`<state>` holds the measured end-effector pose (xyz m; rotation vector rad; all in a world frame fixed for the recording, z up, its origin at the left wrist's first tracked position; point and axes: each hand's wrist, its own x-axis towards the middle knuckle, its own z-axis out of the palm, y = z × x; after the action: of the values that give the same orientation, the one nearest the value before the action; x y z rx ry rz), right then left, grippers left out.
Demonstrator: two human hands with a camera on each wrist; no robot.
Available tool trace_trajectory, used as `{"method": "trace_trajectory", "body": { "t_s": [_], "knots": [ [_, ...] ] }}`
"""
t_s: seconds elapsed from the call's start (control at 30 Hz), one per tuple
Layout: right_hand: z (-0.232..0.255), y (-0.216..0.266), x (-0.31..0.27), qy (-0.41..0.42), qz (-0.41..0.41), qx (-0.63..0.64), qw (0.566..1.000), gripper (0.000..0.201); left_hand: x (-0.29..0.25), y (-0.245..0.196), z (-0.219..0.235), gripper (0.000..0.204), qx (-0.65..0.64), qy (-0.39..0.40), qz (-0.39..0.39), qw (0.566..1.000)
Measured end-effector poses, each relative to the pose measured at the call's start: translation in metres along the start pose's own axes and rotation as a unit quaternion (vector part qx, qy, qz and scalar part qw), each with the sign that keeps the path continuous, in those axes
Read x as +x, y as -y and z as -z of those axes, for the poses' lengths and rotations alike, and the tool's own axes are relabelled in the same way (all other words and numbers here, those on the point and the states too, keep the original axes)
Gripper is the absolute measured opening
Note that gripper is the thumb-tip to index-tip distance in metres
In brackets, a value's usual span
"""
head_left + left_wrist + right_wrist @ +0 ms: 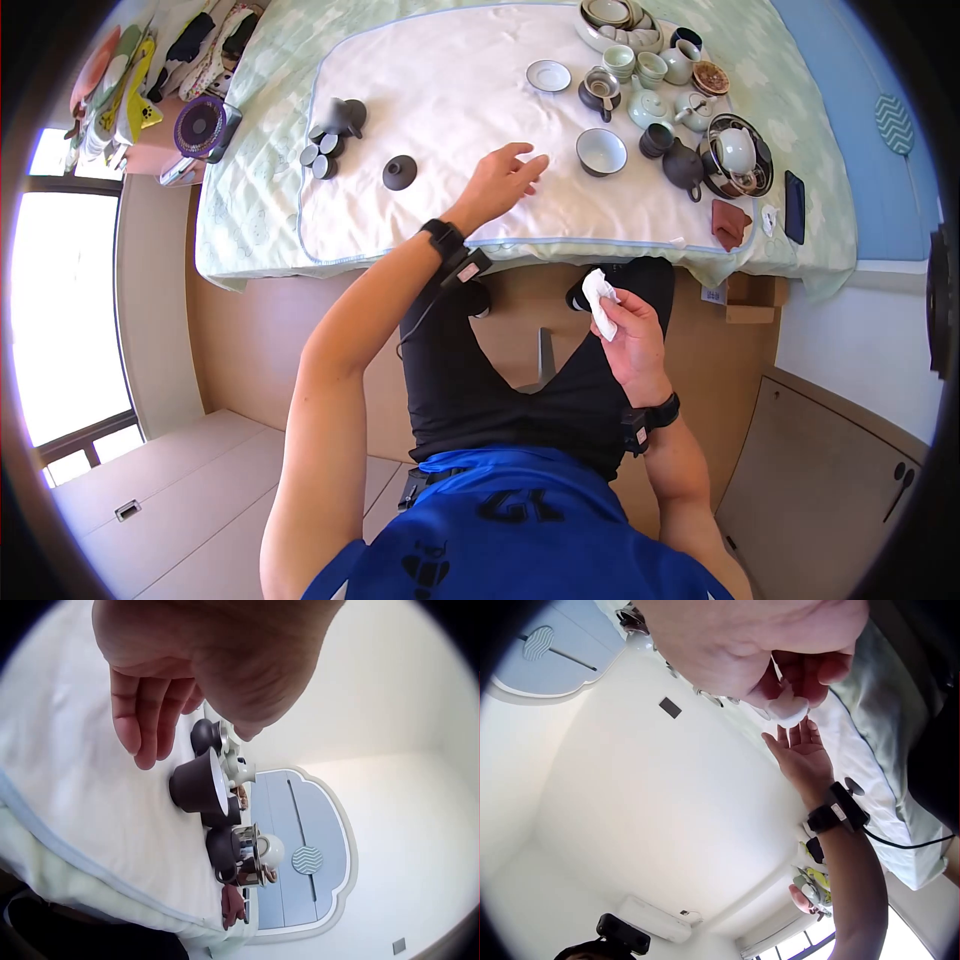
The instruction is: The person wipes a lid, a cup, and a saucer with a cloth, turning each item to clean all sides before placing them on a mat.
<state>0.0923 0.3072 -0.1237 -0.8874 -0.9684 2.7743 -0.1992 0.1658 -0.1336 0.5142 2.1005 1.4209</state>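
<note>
My left hand [500, 185] reaches over the white cloth [450, 110] with its fingers loosely extended and nothing in them. A bowl [601, 152], white inside and dark brown outside, stands just right of those fingertips; the left wrist view shows the same bowl [196, 787] beyond the hand. Nearer my body, below the table edge, my right hand [637, 345] pinches a crumpled white tissue [600, 303] between thumb and fingers. To the left of the left hand lies a dark lid [399, 172] with a knob.
A dark teapot [350, 117] and several small dark cups [325, 166] sit at the left. Crowded on the right are a brown teapot [683, 167], pale cups [650, 68], a strainer [601, 84], a metal basin [710, 170], a brown cloth [730, 224] and a phone [795, 207].
</note>
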Motion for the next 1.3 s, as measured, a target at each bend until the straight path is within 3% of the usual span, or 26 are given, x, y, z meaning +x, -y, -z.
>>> {"method": "trace_trajectory", "body": {
  "t_s": [0.07,0.2,0.3,0.43,0.53,0.67,0.73,0.83,0.93,1.07,1.13,1.2,1.3],
  "knots": [
    [0.003,0.003,-0.003,-0.012,0.003,0.006,1.000,0.020,0.012,-0.016,-0.021,0.069,-0.053,0.029,0.034,0.998],
    [0.013,0.006,-0.010,-0.007,0.024,0.022,0.999,0.020,0.036,-0.027,-0.053,0.068,-0.030,0.039,0.019,0.999],
    [0.015,0.010,-0.013,-0.010,0.039,0.027,0.999,0.020,0.050,-0.029,-0.068,0.043,-0.073,0.065,0.065,0.993],
    [0.014,0.019,-0.014,-0.028,0.041,0.030,0.998,0.020,0.053,-0.016,-0.072,0.024,-0.165,0.077,0.113,0.977],
    [0.006,0.033,-0.013,-0.045,0.080,0.026,0.995,0.020,0.019,-0.026,-0.057,0.022,-0.256,0.089,0.153,0.950],
    [-0.021,0.054,-0.009,-0.010,0.208,-0.024,0.978,0.019,-0.051,-0.041,-0.031,0.021,-0.363,0.095,0.179,0.909],
    [-0.047,0.056,-0.012,-0.033,0.272,-0.074,0.959,0.019,-0.086,-0.045,-0.023,0.015,-0.421,0.085,0.195,0.882],
    [-0.088,0.049,-0.021,-0.011,0.399,-0.234,0.886,0.020,-0.131,-0.039,-0.013,0.012,-0.500,0.080,0.184,0.842],
    [-0.133,0.044,-0.036,0.021,0.520,-0.483,0.704,0.020,-0.164,-0.039,-0.012,0.013,-0.550,0.068,0.170,0.815],
    [-0.162,0.017,-0.033,0.114,0.598,-0.535,0.586,0.031,-0.191,-0.032,-0.010,0.015,-0.541,0.062,0.081,0.835],
    [-0.171,0.004,-0.036,0.120,0.612,-0.567,0.539,0.030,-0.202,-0.042,-0.014,0.021,-0.518,0.012,0.041,0.854],
    [-0.174,-0.003,-0.041,0.124,0.603,-0.559,0.555,0.029,-0.207,-0.040,-0.015,0.020,-0.507,-0.013,0.017,0.861],
    [-0.174,0.001,-0.052,0.125,0.573,-0.551,0.594,0.028,-0.217,-0.036,-0.004,0.018,-0.503,0.030,-0.018,0.863]
  ]
}}
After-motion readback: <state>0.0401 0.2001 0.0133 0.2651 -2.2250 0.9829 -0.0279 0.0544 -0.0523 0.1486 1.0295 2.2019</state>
